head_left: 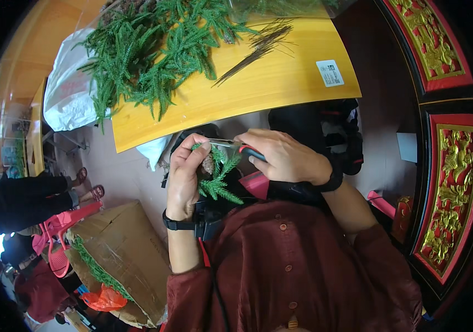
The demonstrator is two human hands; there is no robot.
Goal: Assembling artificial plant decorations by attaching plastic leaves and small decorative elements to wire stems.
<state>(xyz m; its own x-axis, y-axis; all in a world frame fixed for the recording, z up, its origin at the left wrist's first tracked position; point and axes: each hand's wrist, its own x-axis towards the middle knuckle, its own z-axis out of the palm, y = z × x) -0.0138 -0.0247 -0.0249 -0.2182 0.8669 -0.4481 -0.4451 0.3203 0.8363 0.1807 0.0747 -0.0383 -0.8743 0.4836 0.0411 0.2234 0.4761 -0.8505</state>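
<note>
My left hand point(183, 169) is closed on an artificial pine sprig point(221, 182), pinching its upper end between thumb and fingers. Green needled branches hang from it, with a brown pine cone point(208, 164) among them. In my right hand point(289, 156) is a pair of pliers point(253, 153) with red and black handles. The metal jaws reach left to my left fingertips, at the top of the sprig. Whether they grip a stem or wire there I cannot tell. Both hands are over my lap, just short of the table's near edge.
On the yellow table point(303, 47) lie a heap of green pine sprigs point(131, 61), a bundle of thin brown wires point(258, 48) and a white label point(330, 73). A cardboard box point(120, 235) stands at lower left, near another person's legs point(32, 196). Carved red-gold panels point(451, 193) flank the right.
</note>
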